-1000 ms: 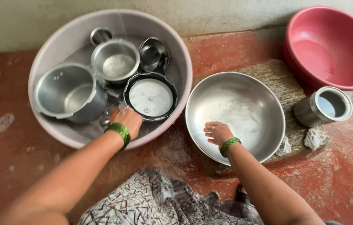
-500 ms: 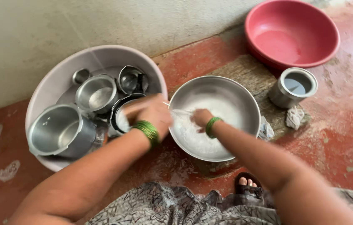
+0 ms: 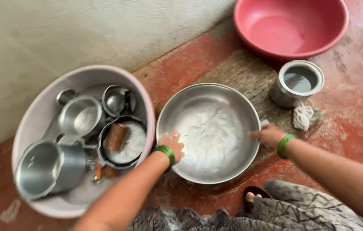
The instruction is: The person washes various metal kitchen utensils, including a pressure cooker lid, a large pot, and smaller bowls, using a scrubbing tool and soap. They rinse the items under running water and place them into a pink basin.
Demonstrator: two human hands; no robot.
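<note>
Steel bowl [image 3: 209, 132] between outstretched hands.

- One wide steel basin [image 3: 209, 132], its inside filmed with white suds; it is the landmark for the places below.
- One pale pink tub [image 3: 36, 124], touching the basin's left rim.
- About five steel vessels inside that tub: one large pot [image 3: 46, 169], one medium pot [image 3: 81, 117], one dark-rimmed pan [image 3: 123, 143], one small bowl [image 3: 116, 100], one small cup [image 3: 65, 96].
- One red plastic tub [image 3: 290, 28], above and right of the basin.
- One small steel pot [image 3: 297, 83], just right of the basin.
- One white rag [image 3: 302, 116], below that pot.
- Two hands at the basin's rim: left hand [image 3: 172, 145], right hand [image 3: 268, 136].
- Two green bangles, one per wrist.
</note>
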